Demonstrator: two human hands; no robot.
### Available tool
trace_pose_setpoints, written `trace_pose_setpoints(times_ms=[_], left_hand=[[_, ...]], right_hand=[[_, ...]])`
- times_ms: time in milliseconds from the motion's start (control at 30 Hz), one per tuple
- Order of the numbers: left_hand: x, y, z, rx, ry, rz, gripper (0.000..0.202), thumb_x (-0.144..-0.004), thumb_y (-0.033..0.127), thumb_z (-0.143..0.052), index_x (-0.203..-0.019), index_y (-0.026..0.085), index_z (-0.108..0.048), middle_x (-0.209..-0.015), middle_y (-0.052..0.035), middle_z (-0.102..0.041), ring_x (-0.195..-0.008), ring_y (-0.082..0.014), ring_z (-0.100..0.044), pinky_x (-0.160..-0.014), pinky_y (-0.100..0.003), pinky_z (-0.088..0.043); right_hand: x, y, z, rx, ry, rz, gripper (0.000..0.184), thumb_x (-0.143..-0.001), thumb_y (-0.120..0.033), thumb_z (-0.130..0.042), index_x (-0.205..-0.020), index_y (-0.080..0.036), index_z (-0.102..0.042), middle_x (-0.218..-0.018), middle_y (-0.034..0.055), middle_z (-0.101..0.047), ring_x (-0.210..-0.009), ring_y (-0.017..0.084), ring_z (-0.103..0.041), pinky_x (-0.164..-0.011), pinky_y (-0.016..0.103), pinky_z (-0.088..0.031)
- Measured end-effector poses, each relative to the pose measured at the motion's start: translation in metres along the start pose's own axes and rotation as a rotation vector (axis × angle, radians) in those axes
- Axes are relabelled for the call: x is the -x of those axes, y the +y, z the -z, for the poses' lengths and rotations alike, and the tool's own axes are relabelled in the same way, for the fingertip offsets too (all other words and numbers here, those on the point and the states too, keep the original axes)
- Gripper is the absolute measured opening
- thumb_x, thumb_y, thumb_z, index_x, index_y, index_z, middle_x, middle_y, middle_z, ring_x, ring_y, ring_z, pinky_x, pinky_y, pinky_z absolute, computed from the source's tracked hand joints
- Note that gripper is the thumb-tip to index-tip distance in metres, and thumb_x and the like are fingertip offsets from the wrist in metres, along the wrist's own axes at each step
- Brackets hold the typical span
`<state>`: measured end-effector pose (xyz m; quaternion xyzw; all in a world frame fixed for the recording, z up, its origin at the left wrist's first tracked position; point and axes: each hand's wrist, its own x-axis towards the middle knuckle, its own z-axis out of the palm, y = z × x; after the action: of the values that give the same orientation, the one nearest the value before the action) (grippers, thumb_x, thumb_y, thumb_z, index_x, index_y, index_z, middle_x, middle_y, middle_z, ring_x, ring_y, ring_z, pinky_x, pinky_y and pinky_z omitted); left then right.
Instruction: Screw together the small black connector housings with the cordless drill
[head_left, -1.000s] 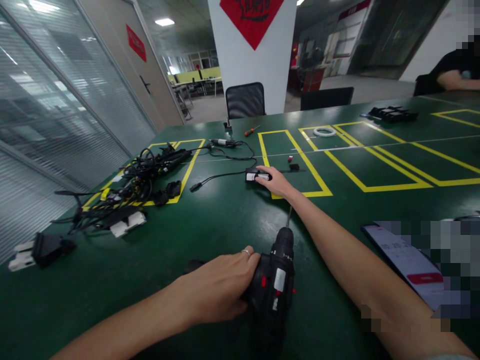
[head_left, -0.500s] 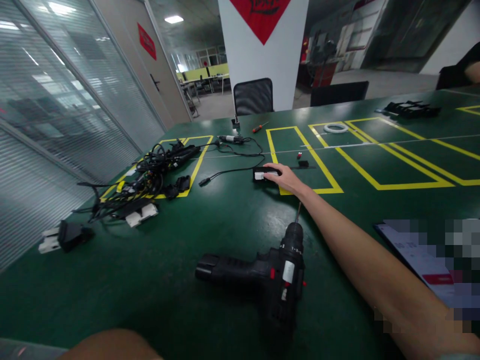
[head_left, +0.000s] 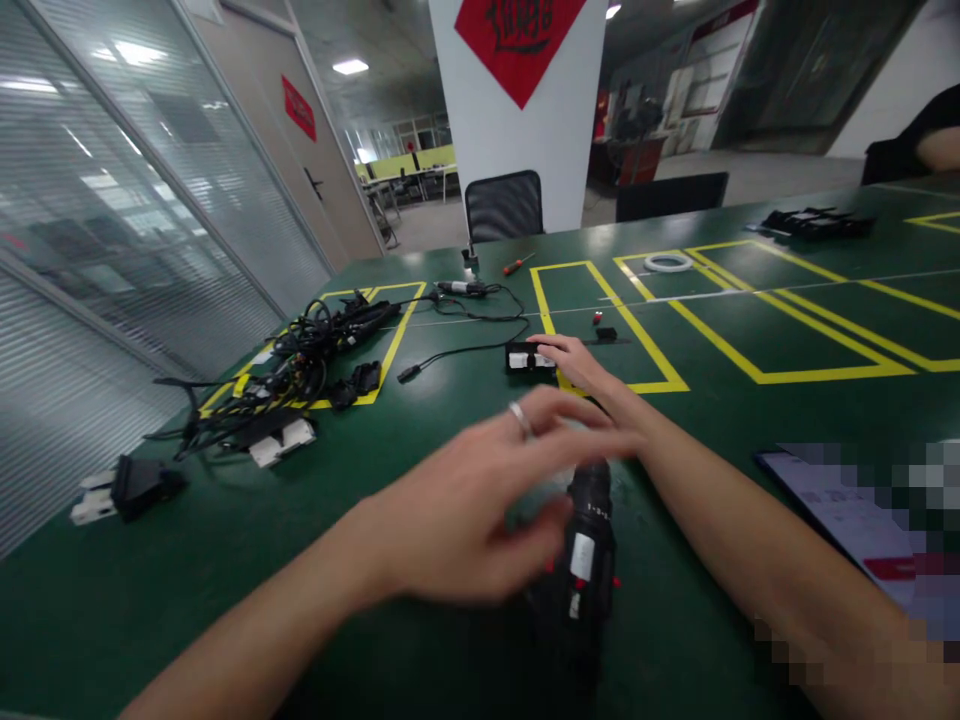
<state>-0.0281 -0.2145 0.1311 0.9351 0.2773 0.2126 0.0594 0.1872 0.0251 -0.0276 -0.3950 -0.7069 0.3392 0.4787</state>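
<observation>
My left hand (head_left: 487, 500), with a ring on one finger, hovers above the black cordless drill (head_left: 583, 555). Its fingers are spread and slightly blurred, with nothing held in them. The hand hides the drill's grip and bit; only the dark body with its white label shows. Farther off, my right hand (head_left: 574, 362) has its fingers on the right end of a small black block with white parts (head_left: 523, 360), which rests on the green table (head_left: 390, 430). A small black piece (head_left: 607, 334) and a thin dark strip lie just beyond that hand.
At left lies a tangle of black cables (head_left: 307, 350), with black and white blocks (head_left: 285, 440) near it. A screwdriver (head_left: 517, 265), a tape roll (head_left: 669, 261) and a black cable (head_left: 457, 352) lie farther back. A tablet (head_left: 840, 510) lies at right.
My left hand has come in from the lower left and now covers part of the drill. My right hand stays at the block, its fingers now nearer the block's right end.
</observation>
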Motion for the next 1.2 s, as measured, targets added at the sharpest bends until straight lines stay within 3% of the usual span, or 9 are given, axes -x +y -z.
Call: trace_pose_setpoints(times_ms=[67,167,233,300,467,733,967,1100,1200], left_hand=[[-0.025,-0.054,-0.022,-0.100,0.043,0.008,0.055,-0.087,0.024,-0.055,-0.140,0.031,-0.043,-0.128,-0.0080,-0.055,-0.118,-0.0254,-0.055,-0.102,-0.046,-0.050],[-0.051,-0.138,-0.063,-0.228,0.010,0.023,0.053,-0.085,0.028,-0.061,-0.135,0.016,-0.048,-0.131,-0.0160,-0.052,-0.120,-0.0275,-0.053,-0.102,-0.044,-0.047],[-0.060,-0.173,-0.086,-0.309,0.005,0.051,0.058,-0.083,0.032,-0.067,-0.135,0.014,-0.048,-0.131,-0.0178,-0.053,-0.118,-0.0293,-0.053,-0.099,-0.045,-0.047],[-0.066,-0.189,-0.102,-0.368,0.017,0.047,0.061,-0.083,0.036,-0.067,-0.136,0.013,-0.047,-0.130,-0.0179,-0.055,-0.115,-0.0298,-0.054,-0.097,-0.045,-0.046],[-0.080,-0.187,-0.123,-0.406,0.086,0.027,0.046,-0.089,0.030,-0.060,-0.130,0.014,-0.052,-0.121,-0.0148,-0.060,-0.107,-0.0260,-0.056,-0.092,-0.040,-0.046],[-0.079,-0.184,-0.132,-0.507,0.161,0.122,0.040,-0.090,0.033,-0.058,-0.124,0.012,-0.056,-0.115,-0.0152,-0.063,-0.103,-0.0272,-0.057,-0.085,-0.040,-0.045],[-0.078,-0.176,-0.128,-0.614,0.153,0.029,0.035,-0.094,0.032,-0.050,-0.121,0.012,-0.058,-0.113,-0.0157,-0.063,-0.104,-0.0285,-0.056,-0.086,-0.042,-0.042],[-0.074,-0.176,-0.119,-0.584,0.275,0.078,0.037,-0.093,0.035,-0.052,-0.122,0.013,-0.059,-0.111,-0.0157,-0.063,-0.104,-0.0283,-0.055,-0.087,-0.042,-0.044],[-0.069,-0.177,-0.110,-0.536,0.395,0.124,0.036,-0.092,0.034,-0.054,-0.123,0.016,-0.059,-0.113,-0.0147,-0.061,-0.111,-0.0287,-0.053,-0.095,-0.044,-0.042]], right_hand=[[-0.001,0.001,0.000,-0.018,-0.003,-0.002,0.035,-0.081,-0.028,-0.057,-0.110,-0.023,-0.076,-0.115,0.0039,-0.074,-0.112,0.027,-0.064,-0.102,0.042,-0.044],[0.000,0.000,0.001,-0.037,-0.009,-0.015,0.037,-0.081,-0.025,-0.055,-0.111,-0.020,-0.075,-0.114,0.0053,-0.074,-0.111,0.026,-0.065,-0.101,0.042,-0.045],[0.000,-0.001,0.002,-0.039,-0.007,-0.027,0.038,-0.081,-0.024,-0.054,-0.112,-0.018,-0.075,-0.114,0.0072,-0.074,-0.110,0.026,-0.065,-0.101,0.042,-0.045],[0.001,-0.002,0.002,-0.035,-0.002,-0.034,0.038,-0.081,-0.023,-0.054,-0.112,-0.016,-0.075,-0.115,0.0084,-0.074,-0.111,0.026,-0.064,-0.101,0.041,-0.045],[-0.001,0.000,0.002,-0.023,-0.001,-0.025,0.036,-0.080,-0.022,-0.056,-0.111,-0.018,-0.076,-0.116,0.0067,-0.074,-0.111,0.025,-0.064,-0.103,0.039,-0.044],[-0.002,0.002,-0.002,-0.001,0.013,0.000,0.035,-0.080,-0.017,-0.054,-0.107,-0.020,-0.077,-0.113,0.0046,-0.075,-0.109,0.024,-0.065,-0.102,0.039,-0.044],[0.003,-0.008,-0.004,0.032,0.094,0.025,0.030,-0.081,-0.019,-0.056,-0.104,-0.020,-0.076,-0.113,0.0059,-0.074,-0.110,0.024,-0.064,-0.104,0.039,-0.044],[0.003,-0.029,0.001,0.053,0.282,0.058,0.033,-0.093,-0.032,-0.047,-0.114,-0.019,-0.069,-0.122,0.0097,-0.067,-0.117,0.025,-0.057,-0.107,0.041,-0.038],[-0.001,-0.049,0.001,0.033,0.326,0.064,0.045,-0.100,-0.043,-0.031,-0.113,-0.018,-0.066,-0.102,0.0094,-0.069,-0.097,0.023,-0.063,-0.092,0.039,-0.047]])
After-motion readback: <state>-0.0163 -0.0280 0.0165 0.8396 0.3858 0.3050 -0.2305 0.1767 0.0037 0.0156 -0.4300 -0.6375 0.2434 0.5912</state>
